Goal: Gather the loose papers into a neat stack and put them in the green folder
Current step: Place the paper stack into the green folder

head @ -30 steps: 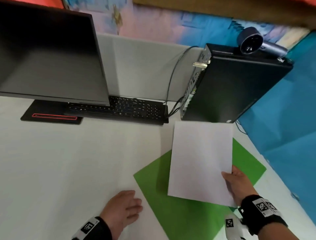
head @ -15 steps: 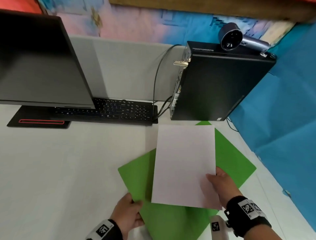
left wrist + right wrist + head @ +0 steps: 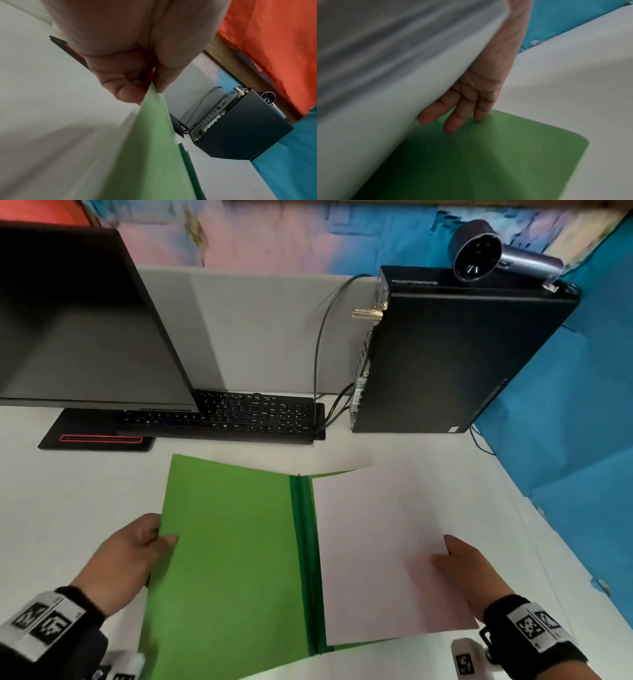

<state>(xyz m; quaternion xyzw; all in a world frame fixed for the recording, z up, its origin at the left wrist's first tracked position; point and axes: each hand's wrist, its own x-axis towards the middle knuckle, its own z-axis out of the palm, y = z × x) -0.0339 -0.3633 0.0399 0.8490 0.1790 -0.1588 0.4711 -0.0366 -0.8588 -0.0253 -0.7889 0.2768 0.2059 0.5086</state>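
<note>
The green folder (image 3: 233, 559) lies opened on the white table, its darker spine running down the middle. My left hand (image 3: 137, 546) pinches the outer edge of the raised left cover (image 3: 154, 142) between thumb and fingers. The white paper stack (image 3: 383, 549) hangs over the folder's right half, held at its right edge by my right hand (image 3: 455, 563), thumb on top. In the right wrist view the fingers (image 3: 453, 121) lie straight beneath the stack (image 3: 385, 108), just above the green inner panel (image 3: 505, 155).
A black monitor (image 3: 78, 320) and keyboard (image 3: 239, 416) stand at the back left. At the back right a black computer case (image 3: 455, 354) stands with a webcam (image 3: 479, 251) on top and cables behind. Blue sheeting (image 3: 575, 440) borders the table's right edge.
My left hand took the folder's cover edge and swung it open to the left. The paper stack moved right, over the right half of the folder.
</note>
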